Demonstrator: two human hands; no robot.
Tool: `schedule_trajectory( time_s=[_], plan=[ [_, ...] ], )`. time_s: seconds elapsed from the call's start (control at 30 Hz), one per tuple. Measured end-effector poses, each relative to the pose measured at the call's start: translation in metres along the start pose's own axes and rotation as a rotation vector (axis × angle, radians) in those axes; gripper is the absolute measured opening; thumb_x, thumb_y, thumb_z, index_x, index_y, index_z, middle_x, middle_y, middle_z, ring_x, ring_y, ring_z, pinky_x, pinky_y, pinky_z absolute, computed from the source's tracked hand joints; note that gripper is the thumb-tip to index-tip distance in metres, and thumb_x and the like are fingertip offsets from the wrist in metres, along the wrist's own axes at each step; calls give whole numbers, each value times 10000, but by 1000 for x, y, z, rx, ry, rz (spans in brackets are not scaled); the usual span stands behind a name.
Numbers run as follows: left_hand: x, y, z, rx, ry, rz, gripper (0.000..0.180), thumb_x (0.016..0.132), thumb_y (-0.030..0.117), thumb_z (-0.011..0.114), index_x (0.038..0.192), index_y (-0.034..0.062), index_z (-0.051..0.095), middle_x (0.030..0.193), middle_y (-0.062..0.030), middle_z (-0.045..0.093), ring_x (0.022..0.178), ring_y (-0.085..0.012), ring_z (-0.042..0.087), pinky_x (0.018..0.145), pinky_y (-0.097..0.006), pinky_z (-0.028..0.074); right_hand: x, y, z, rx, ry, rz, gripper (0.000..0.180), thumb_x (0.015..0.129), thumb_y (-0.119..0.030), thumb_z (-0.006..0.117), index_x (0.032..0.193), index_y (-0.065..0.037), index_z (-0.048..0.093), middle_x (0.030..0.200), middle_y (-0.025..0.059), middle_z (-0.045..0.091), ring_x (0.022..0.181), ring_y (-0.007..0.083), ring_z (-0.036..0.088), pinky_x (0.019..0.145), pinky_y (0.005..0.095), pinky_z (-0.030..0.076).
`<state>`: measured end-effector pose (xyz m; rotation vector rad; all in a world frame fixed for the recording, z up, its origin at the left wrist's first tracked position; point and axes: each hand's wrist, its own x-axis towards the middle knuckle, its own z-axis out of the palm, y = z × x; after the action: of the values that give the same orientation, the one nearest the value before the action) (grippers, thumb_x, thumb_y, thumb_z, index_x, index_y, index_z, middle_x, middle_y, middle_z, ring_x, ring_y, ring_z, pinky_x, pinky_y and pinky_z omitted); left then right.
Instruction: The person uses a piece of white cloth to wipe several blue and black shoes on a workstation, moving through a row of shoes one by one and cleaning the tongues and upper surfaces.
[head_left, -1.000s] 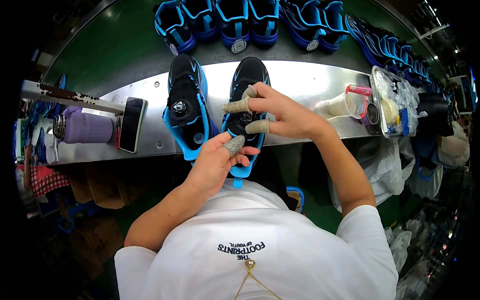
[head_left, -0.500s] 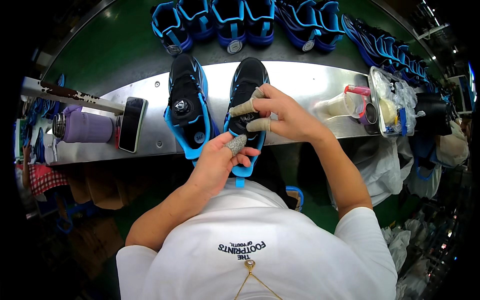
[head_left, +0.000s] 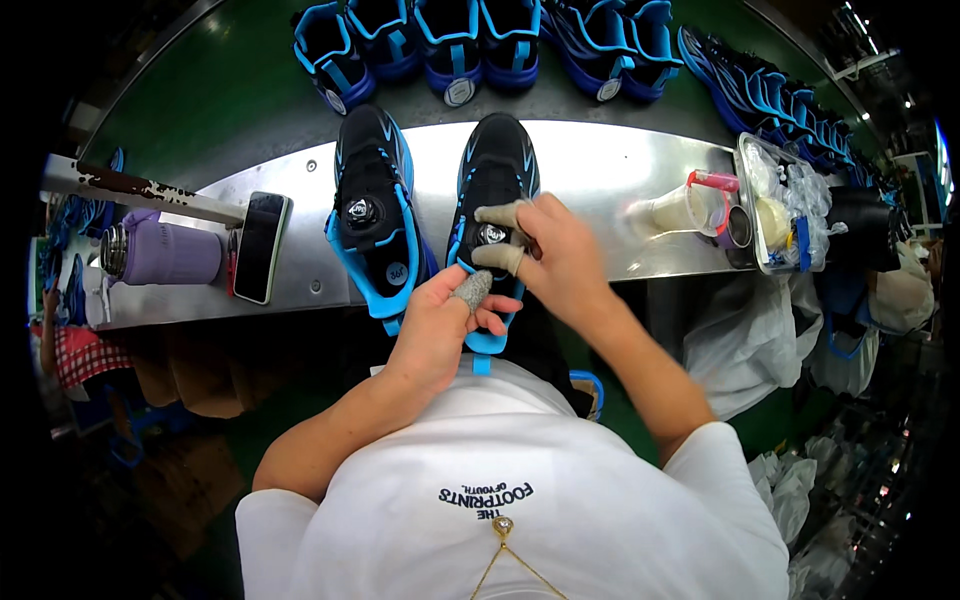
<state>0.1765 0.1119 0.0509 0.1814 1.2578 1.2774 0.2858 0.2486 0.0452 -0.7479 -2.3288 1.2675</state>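
Steel counter (head_left: 620, 180), curved strip, shiny, running left to right, with a green conveyor surface (head_left: 230, 90) behind it. Two black-and-blue shoes stand on the counter, toes away from the person: left shoe (head_left: 372, 225) untouched, right shoe (head_left: 495, 200) being worked, its heel hanging over the near edge. Right hand (head_left: 560, 255), taped fingertips, pinches the round dial on the right shoe's tongue. Left hand (head_left: 440, 330) closed on the shoe's heel end, thumb in a grey finger cot. Hands close together, both on the same shoe. A row of blue shoes (head_left: 450, 45) lines the conveyor, more curving off to the right. Left on the counter: purple bottle (head_left: 160, 255) lying down, black phone (head_left: 260, 247) beside it. Right: clear plastic cup (head_left: 680, 210), small tin, clear tray (head_left: 785, 200) of bits. Dim factory floor below, white bags (head_left: 750, 340) to the right.
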Motion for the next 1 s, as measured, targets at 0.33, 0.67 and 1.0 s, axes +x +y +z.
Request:
schedule_trajectory(
  time_s=[0.33,0.67,1.0],
  plan=[
    [-17,74,-8,1335,38,537,179,885,126,605,1010,1,638,864,-147,640,775,-270,630,715,-378,529,-6,32,-30,-27,-35,-66,879,701,-422,853,1450,-149,484,1386,213,444,1303,357,431,1078,460,389],
    [56,86,12,1809,-106,366,294,750,289,714,891,45,631,753,-162,671,702,-353,661,627,-459,520,-7,35,23,41,76,-84,859,685,-308,833,1457,-166,483,1476,222,347,1343,412,354,1122,504,329],
    [52,94,-4,1753,-398,850,370,760,260,786,999,37,612,914,-117,650,844,-295,653,685,-405,507,-8,43,22,70,93,-123,825,677,-250,836,1435,-157,524,1486,207,363,1361,392,354,1130,479,332]
  ],
)
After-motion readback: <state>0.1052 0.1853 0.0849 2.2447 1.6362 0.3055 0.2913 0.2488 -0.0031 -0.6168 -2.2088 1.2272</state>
